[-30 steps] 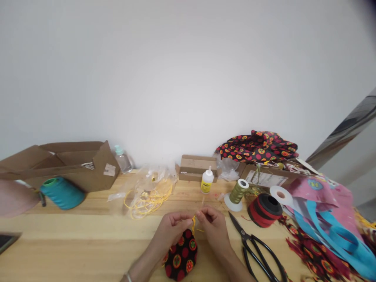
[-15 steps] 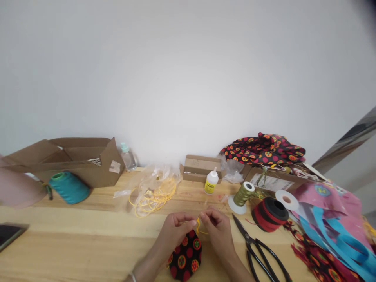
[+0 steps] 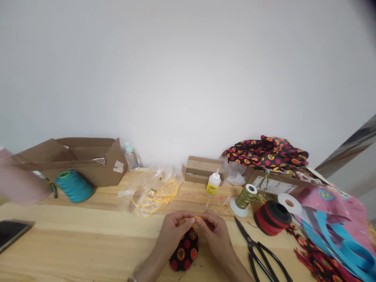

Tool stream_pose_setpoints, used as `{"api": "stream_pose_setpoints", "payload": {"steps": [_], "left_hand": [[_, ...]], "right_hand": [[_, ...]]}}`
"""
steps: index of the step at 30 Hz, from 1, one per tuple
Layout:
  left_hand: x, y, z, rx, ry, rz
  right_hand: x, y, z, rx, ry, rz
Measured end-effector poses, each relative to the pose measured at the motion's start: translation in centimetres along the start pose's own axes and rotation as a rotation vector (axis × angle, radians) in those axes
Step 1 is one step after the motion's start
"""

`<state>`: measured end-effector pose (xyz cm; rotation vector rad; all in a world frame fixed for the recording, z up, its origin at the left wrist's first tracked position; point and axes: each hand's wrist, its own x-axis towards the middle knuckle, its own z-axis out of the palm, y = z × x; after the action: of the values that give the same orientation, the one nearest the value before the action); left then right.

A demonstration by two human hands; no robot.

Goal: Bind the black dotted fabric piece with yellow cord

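Note:
A small black cloth pouch [image 3: 184,252] with red and orange round motifs hangs below my hands at the front of the table. My left hand [image 3: 173,231] pinches yellow cord [image 3: 197,217] at the top of the pouch between thumb and forefinger. Close against it, my right hand [image 3: 214,231] pinches the same cord, its fingertips nearly touching the left ones. The pouch's upper edge is partly hidden by my fingers. Black-handled scissors [image 3: 252,243] lie just right of my right hand, blades pointing away from me.
Behind my hands lie a plastic bag with yellow cord [image 3: 157,201] and a glue bottle [image 3: 213,185]. On the right are a green thread spool [image 3: 244,197], a red-black roll [image 3: 272,219] and blue ribbon [image 3: 337,239]. A teal thread cone [image 3: 75,187], cardboard box [image 3: 113,172] and phone [image 3: 13,233] stand left.
My hands have come closer together at the cord, which was hanging in a loose strand between them. The view has shifted slightly, so the table items appear a little further right.

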<state>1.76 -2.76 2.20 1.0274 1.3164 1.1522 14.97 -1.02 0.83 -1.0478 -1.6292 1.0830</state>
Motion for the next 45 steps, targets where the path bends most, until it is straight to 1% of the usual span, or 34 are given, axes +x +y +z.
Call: {"api": "stream_pose_setpoints", "payload": {"steps": [3, 5, 8, 10, 12, 15, 17, 20, 24, 29, 36, 39, 45], "left_hand": [[-0.1, 0.1, 0.1, 0.070, 0.045, 0.015], [-0.3, 0.3, 0.3, 0.138, 0.060, 0.040], [-0.9, 0.6, 0.6, 0.217, 0.020, 0.117], [-1.1, 0.7, 0.7, 0.241, -0.007, 0.157], [-1.2, 0.7, 0.8, 0.237, -0.042, 0.156], [-1.1, 0.5, 0.8, 0.200, -0.099, 0.112], [-1.1, 0.3, 0.7, 0.182, -0.103, 0.096], [-0.9, 0.3, 0.6, 0.159, -0.077, 0.066], [-0.6, 0.2, 0.5, 0.118, -0.042, -0.011], [-0.2, 0.0, 0.4, 0.100, -0.038, -0.042], [0.1, -0.4, 0.3, 0.072, -0.028, -0.079], [0.0, -0.4, 0.3, 0.063, -0.017, -0.062], [-0.1, -0.4, 0.5, 0.073, -0.023, -0.015]], "right_hand": [[0.1, 0.0, -0.1, 0.030, -0.009, 0.045], [0.2, 0.0, -0.4, 0.075, -0.041, 0.085], [0.3, -0.1, -0.9, 0.131, -0.096, 0.116], [0.2, -0.1, -1.2, 0.126, -0.120, 0.104], [0.2, -0.1, -1.4, 0.099, -0.141, 0.074], [0.2, 0.1, -1.4, 0.044, -0.150, 0.035], [0.2, 0.2, -1.3, 0.006, -0.133, 0.022], [0.3, 0.2, -1.2, -0.035, -0.085, 0.025], [0.4, 0.1, -1.2, -0.046, -0.021, 0.028], [0.4, -0.4, -1.2, -0.067, 0.064, -0.026], [0.3, -0.1, -0.9, -0.079, 0.078, -0.004], [0.2, 0.0, -0.9, -0.092, 0.061, -0.023], [0.2, -0.3, -0.9, -0.062, 0.081, -0.054]]}}
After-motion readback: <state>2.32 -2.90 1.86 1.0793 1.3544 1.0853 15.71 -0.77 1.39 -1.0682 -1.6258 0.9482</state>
